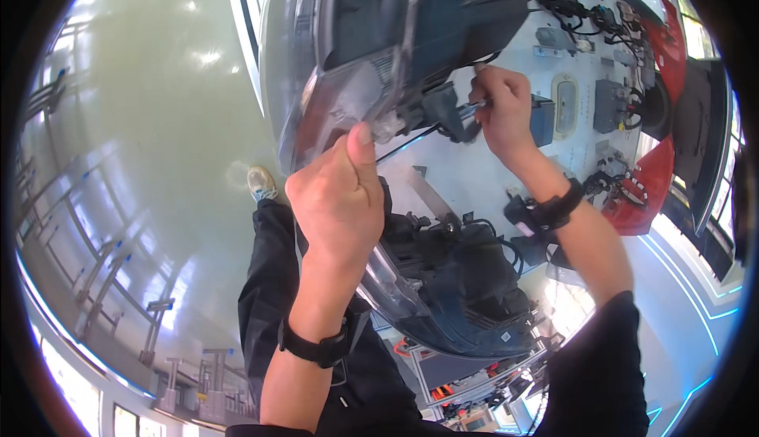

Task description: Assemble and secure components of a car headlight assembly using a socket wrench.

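A large car headlight (443, 34) with a dark housing and clear lens (356, 97) is tilted up in front of me. My left hand (336, 200) is closed at its lower edge, thumb up against the lens side; its fingertips are hidden behind the lamp. At the housing's back my right hand (504, 109) is closed in a pinch next to a black bracket-like part (451, 113). Something thin and silvery shows by its fingers, too small to name. A thin black cable (407, 143) runs below the bracket. Nearer my body lies a second headlight (474, 295), lens toward me.
The white table (577, 148) bears a grey control box (609, 105), a pale oval-framed part (564, 105) and black wiring (569, 10). Red car body panels (652, 188) stand at the right. Below is a shelf with tools (466, 393). Metal stands (162, 310) line the left floor.
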A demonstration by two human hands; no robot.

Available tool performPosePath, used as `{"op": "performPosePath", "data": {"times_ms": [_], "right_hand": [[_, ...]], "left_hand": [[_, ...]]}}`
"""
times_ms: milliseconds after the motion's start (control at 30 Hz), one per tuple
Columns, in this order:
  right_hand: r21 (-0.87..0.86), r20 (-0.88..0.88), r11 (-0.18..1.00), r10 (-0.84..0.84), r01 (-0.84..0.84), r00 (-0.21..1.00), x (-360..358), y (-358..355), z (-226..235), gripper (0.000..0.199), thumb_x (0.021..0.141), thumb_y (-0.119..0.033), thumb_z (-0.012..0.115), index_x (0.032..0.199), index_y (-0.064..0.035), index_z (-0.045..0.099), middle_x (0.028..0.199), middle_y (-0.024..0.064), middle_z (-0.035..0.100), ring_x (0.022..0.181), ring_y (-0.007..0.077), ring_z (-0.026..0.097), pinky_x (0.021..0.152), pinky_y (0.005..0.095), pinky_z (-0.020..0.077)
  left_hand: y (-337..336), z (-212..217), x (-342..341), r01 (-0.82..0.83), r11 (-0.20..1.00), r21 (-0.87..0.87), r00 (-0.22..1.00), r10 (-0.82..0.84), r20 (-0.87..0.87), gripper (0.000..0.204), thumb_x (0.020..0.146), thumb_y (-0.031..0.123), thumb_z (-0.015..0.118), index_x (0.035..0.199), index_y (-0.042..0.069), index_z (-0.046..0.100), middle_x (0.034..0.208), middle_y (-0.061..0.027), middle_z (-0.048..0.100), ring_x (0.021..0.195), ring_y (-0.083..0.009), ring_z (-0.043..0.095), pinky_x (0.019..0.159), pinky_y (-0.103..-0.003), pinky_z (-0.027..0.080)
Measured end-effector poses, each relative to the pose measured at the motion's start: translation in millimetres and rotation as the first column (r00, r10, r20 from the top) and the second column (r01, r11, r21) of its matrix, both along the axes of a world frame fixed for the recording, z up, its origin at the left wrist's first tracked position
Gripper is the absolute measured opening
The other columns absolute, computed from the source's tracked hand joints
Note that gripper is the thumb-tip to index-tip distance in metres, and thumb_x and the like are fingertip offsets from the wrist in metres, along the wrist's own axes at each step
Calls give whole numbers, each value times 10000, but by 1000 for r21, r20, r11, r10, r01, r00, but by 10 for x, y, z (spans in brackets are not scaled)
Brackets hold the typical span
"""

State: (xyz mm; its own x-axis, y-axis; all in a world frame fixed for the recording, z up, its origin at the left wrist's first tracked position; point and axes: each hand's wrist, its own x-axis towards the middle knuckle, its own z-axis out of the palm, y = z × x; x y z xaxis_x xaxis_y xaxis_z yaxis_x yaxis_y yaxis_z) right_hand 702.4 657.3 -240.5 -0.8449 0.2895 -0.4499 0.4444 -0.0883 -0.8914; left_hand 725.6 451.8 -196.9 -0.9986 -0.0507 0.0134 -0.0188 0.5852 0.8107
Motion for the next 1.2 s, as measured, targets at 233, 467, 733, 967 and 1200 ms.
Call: {"op": "performPosePath", "data": {"times_ms": [233,467,733,967,1200], "right_hand": [[-36,-40,999,-42,41,998,32,56,-102,342,865,-220,507,589,-20,479,489,13,410,393,81,337,374,234,247],[-220,754,940,333,-261,566,-389,192,588,355,887,-297,513,619,-131,350,486,-76,229,383,20,176,360,205,93],[-123,-186,969,-233,212,955,-70,-90,-210,292,826,-189,497,580,-45,432,490,22,391,392,87,283,370,236,205],[-50,339,997,70,-56,938,-27,34,153,313,861,-230,502,603,-73,420,492,-39,318,402,50,258,374,218,203],[-218,685,966,255,-142,683,-169,140,383,275,884,-251,520,662,-126,418,506,-61,306,377,34,195,343,223,132]], "left_hand": [[38,-20,-12,40,999,1,996,-39,-81,330,905,128,535,598,9,511,484,-108,409,396,-276,388,394,-333,323],[45,-94,42,58,997,-47,995,-61,-76,356,910,126,523,575,12,495,466,-109,397,384,-274,382,389,-339,310],[37,-13,-32,81,997,2,992,-80,-97,377,906,122,532,552,10,462,454,-114,370,377,-274,358,383,-347,296],[-40,-54,8,97,995,-39,992,-99,-77,383,906,126,531,550,13,450,457,-115,369,376,-277,355,384,-352,299],[8,-61,16,66,997,-43,992,-70,-101,372,908,142,530,563,17,471,459,-97,392,377,-273,381,383,-350,308]]}}
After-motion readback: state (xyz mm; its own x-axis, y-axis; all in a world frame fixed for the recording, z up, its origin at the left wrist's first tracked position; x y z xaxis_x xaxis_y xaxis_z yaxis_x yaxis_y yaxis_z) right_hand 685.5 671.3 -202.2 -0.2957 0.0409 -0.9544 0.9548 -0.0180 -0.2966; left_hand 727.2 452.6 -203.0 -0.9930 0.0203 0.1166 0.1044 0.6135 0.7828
